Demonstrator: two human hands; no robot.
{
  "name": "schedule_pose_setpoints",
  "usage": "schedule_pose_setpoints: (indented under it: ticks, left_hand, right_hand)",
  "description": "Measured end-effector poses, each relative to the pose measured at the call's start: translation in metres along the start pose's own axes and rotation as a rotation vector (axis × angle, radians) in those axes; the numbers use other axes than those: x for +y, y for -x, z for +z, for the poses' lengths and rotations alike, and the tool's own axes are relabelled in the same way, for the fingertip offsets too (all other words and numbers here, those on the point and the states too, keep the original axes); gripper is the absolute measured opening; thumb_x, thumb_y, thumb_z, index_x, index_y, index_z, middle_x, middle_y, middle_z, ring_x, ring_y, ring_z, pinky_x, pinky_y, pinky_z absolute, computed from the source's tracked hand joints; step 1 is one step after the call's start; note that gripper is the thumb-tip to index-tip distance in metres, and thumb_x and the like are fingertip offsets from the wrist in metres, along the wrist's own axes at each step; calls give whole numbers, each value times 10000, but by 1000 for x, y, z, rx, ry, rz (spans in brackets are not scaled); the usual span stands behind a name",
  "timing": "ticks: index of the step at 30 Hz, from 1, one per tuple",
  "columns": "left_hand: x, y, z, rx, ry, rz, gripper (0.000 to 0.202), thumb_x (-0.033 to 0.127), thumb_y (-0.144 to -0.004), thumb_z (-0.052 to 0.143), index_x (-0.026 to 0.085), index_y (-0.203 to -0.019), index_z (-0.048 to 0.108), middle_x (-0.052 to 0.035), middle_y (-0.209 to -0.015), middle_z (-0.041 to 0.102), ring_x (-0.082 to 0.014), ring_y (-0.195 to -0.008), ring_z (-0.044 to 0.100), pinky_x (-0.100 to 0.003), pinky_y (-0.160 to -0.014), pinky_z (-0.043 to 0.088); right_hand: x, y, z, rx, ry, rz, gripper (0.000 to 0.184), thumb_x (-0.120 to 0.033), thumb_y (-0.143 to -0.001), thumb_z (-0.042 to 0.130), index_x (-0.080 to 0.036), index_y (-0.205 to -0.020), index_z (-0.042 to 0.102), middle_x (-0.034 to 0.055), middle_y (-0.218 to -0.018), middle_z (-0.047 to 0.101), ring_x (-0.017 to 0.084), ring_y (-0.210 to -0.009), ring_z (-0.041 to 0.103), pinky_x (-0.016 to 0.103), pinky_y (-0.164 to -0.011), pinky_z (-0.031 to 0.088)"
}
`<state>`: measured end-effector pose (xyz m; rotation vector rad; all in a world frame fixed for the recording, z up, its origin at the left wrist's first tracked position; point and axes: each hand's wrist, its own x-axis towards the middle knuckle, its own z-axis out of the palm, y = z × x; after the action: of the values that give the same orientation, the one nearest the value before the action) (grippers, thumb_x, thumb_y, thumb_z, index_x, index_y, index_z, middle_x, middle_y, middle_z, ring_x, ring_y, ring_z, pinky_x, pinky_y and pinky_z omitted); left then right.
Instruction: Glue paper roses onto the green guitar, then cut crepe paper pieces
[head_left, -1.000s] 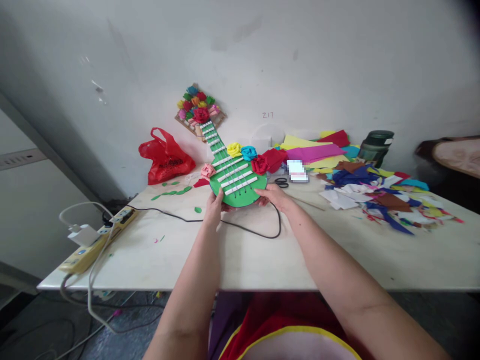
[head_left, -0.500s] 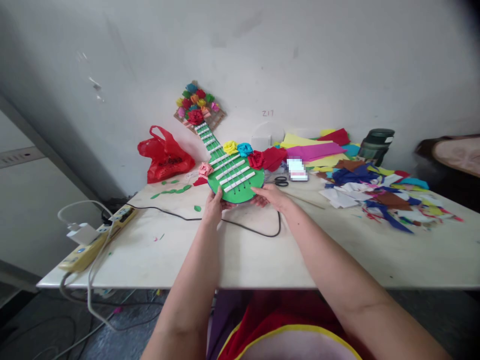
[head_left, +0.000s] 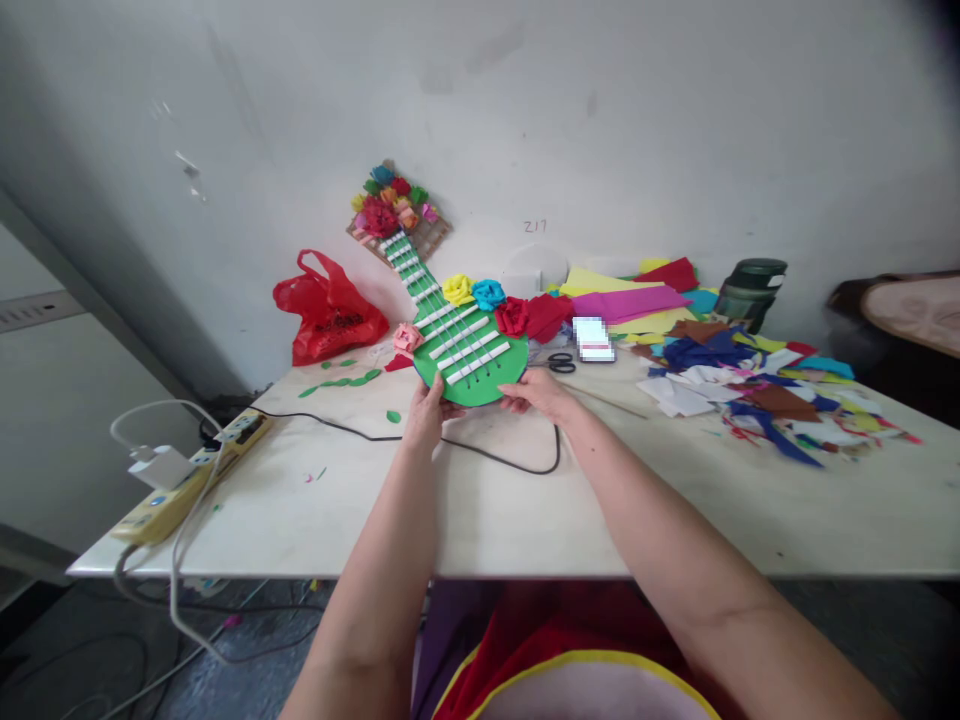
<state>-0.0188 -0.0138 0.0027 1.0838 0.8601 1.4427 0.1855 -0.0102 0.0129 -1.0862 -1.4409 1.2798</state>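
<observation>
Both my hands hold a green paper guitar [head_left: 469, 365] by the lower rim of its round body, its neck pointing up and to the left. White strips cross it, and thin strings run along its length. My left hand [head_left: 429, 408] grips the lower left edge, thumb on the front. At the lower right edge, my right hand [head_left: 536, 393] pinches the rim. A yellow flower [head_left: 458, 290], a blue flower [head_left: 488, 294], a red flower [head_left: 512, 316] and a pink flower [head_left: 407, 338] sit around the body. A larger red flower [head_left: 377, 217] tops the neck.
Behind the guitar, a flower-covered woven panel [head_left: 431, 232] leans on the wall. A red plastic bag [head_left: 330, 310] and a yellow power strip [head_left: 161, 510] are left. Scissors [head_left: 561, 363], a phone [head_left: 595, 340], paper scraps [head_left: 780, 400] and a dark green bottle [head_left: 752, 293] are right.
The guitar's neck end has tipped slightly left and toward me, its top flower now covering more of the panel. Both hands keep hold, my right fingers shifting a little along the rim.
</observation>
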Motion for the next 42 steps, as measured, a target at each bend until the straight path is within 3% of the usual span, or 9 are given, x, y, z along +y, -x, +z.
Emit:
schedule_pose_setpoints:
  ticks: [9,16,21,24,28,31,42]
  left_hand:
    - [0,-2,-3,15,23,1,608,502,-726,606,194,-1209,402,-17,-645,616,-166,-499,617,-267,-471,513]
    - [-2,-3,-2,21,36,11,575,473,-733,610,190,-1198,425,-19,-676,619,-158,-488,607,-276,-461,511]
    - [1,-2,-2,32,36,0,577,469,-739,605,191,-1207,413,-26,-671,622,-154,-482,603,-261,-458,501]
    - [2,-1,-3,41,41,-2,557,460,-743,601,190,-1196,424,-29,-683,624,-146,-460,592,-252,-441,491]
    - [2,-1,-3,39,29,-9,558,468,-738,602,185,-1186,430,-31,-675,623,-158,-481,606,-252,-445,491]
    - [1,-1,-4,28,17,-10,547,468,-734,608,181,-1171,445,-32,-685,624,-155,-493,608,-248,-452,491]
    - [-2,-2,-4,-35,-38,-23,560,476,-737,601,173,-1182,446,-23,-673,629,-148,-470,593,-258,-437,496]
  right_hand:
    - [-7,6,3,-7,11,-26,247,-356,-690,691,-118,-674,627,58,-594,681,81,-419,555,158,-372,410]
    - [-1,1,5,57,43,-21,229,-322,-651,728,-126,-645,609,34,-547,664,71,-390,528,152,-359,402]
    - [-3,0,1,70,-15,-37,331,-456,-753,605,-136,-670,580,66,-585,674,90,-393,546,173,-352,404]
    - [-5,-2,-2,155,-119,-32,372,-493,-816,496,-147,-691,555,51,-542,648,105,-385,550,182,-332,390]
    - [-5,-7,-5,376,-193,-76,280,-436,-782,561,-164,-716,542,0,-563,617,87,-386,534,178,-326,386]
    - [-3,-9,-7,463,-226,-108,228,-392,-746,598,-167,-750,559,-7,-640,622,80,-415,537,183,-335,400]
    - [0,-11,-9,519,-270,-111,288,-421,-580,695,-167,-627,570,-18,-552,583,117,-450,524,221,-352,395]
